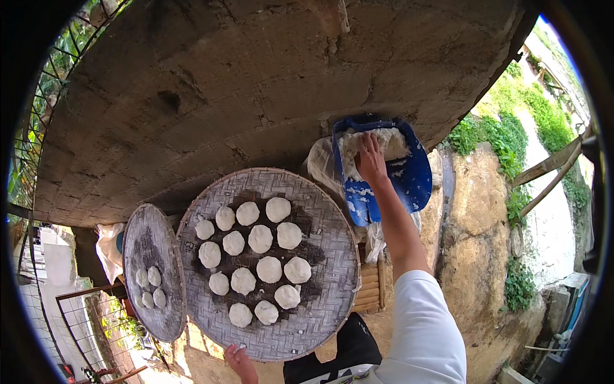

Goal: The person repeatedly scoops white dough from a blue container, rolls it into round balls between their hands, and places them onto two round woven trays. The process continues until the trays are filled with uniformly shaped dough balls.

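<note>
My right hand (371, 155) reaches into a blue plastic container (412, 192), its fingers together and pressed into white dough (395, 142). My left hand (238, 363), flecked with white, is at the lower rim of a large round woven tray (339, 256), fingers partly curled; whether they grip it is unclear. Several rounded white dough lumps (268, 269) sit in rows on that tray. To its left, a smaller round tray (150, 237) carries several flattened white pieces (154, 275).
A broad rough concrete surface (256, 83) spans the upper view. Behind the container is a pale plastic sack (320, 163). A wire rack (83, 301) and pale bag (109, 249) are at left; wooden poles (543, 166) and plants (521, 281) are at right.
</note>
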{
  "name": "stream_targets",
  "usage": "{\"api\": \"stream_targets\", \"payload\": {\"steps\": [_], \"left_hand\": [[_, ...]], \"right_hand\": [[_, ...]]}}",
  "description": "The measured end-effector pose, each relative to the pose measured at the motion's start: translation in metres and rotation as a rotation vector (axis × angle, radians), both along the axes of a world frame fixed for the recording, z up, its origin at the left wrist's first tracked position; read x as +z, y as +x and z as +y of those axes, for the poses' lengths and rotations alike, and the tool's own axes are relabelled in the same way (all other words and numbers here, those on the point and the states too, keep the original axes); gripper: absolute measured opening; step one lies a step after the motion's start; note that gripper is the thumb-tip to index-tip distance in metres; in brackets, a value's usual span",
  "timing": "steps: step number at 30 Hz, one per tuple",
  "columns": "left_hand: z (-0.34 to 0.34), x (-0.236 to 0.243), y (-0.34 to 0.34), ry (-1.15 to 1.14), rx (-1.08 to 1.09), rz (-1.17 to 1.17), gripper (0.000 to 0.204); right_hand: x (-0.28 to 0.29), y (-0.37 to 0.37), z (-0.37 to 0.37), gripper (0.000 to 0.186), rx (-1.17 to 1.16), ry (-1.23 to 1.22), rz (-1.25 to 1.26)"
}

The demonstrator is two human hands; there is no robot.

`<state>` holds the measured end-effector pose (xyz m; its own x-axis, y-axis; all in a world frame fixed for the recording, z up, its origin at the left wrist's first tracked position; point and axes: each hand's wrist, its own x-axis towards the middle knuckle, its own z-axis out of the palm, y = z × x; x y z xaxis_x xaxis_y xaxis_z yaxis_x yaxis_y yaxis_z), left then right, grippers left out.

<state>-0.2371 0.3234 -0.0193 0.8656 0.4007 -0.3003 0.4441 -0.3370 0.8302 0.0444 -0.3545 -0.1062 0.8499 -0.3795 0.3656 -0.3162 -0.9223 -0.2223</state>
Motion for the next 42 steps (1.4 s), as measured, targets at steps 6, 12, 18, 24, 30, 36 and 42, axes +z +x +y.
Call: {"api": "stream_targets", "payload": {"steps": [6,12,18,24,30,36,42], "left_hand": [[-0.012,0.011,-0.015,0.052,0.113,0.094,0.034],[-0.044,0.013,-0.003,0.005,0.115,0.099,0.033],[-0.063,0.014,0.001,0.026,-0.075,0.013,0.035],[-0.071,0.024,-0.003,-0.021,0.082,0.089,0.036],[-0.097,0.018,0.018,-0.16,0.143,0.143,0.037],[-0.14,0.032,0.058,-0.328,0.032,0.096,0.036],[-0.295,0.05,0.132,-0.808,-0.256,0.138,0.033]], "right_hand": [[-0.011,-0.065,0.008,0.051,0.057,0.358,0.157],[-0.026,-0.044,0.03,0.048,-0.569,0.625,-0.267],[-0.043,-0.009,0.066,0.055,-0.314,0.898,-0.29],[-0.026,0.005,0.081,0.06,-0.501,1.045,-0.329],[-0.025,0.016,0.048,0.039,-0.543,1.978,-0.295],[0.016,-0.031,0.009,0.044,-0.323,2.422,-0.525],[0.088,-0.07,-0.001,0.044,-0.224,2.389,-0.906]]}}
